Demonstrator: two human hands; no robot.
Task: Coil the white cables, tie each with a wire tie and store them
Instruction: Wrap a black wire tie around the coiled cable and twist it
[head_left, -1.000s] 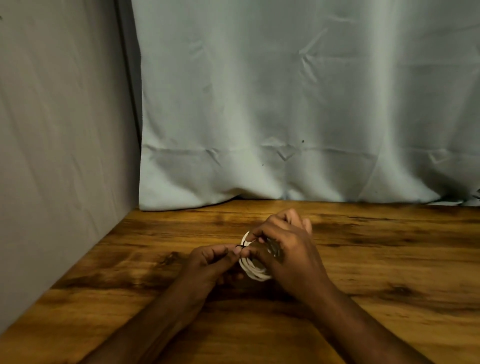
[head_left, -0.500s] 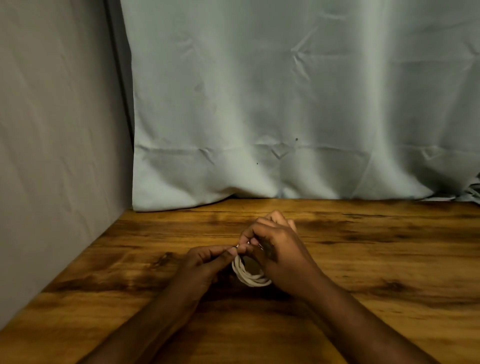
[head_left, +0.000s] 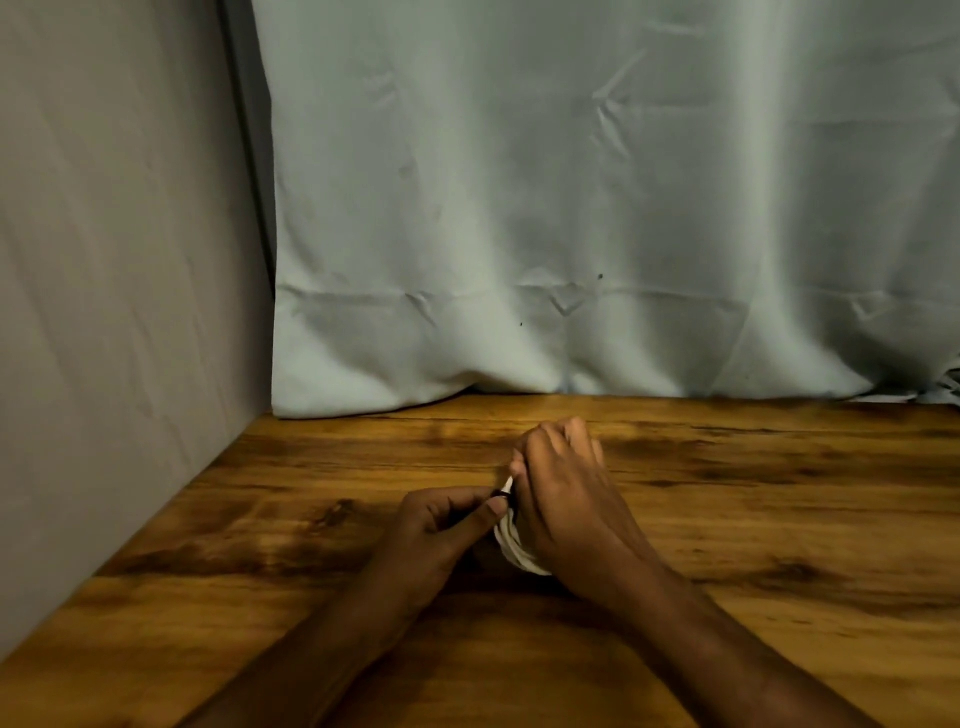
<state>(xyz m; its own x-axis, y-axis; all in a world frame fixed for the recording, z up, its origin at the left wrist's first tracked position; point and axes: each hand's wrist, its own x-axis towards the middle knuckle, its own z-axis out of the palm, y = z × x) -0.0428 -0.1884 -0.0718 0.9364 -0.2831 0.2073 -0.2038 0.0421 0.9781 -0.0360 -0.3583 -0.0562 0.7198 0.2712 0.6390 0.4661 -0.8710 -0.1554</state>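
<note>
White cable coil (head_left: 519, 552), light and bendy, sits low in the middle under my right hand (head_left: 566, 499) wrapped round it, while my left hand (head_left: 441, 525) pinches the thin black wire tie (head_left: 505, 493) at its top.

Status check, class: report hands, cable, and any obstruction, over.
Right hand grips white cable coil. Left hand pinches dark wire tie at the coil. Wooden table: nothing obstructing.

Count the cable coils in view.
1. The coil sits between the hands above the table: the right hand grips it, and the left hand pinches a dark tie at its edge. Others may be out of frame.
</note>
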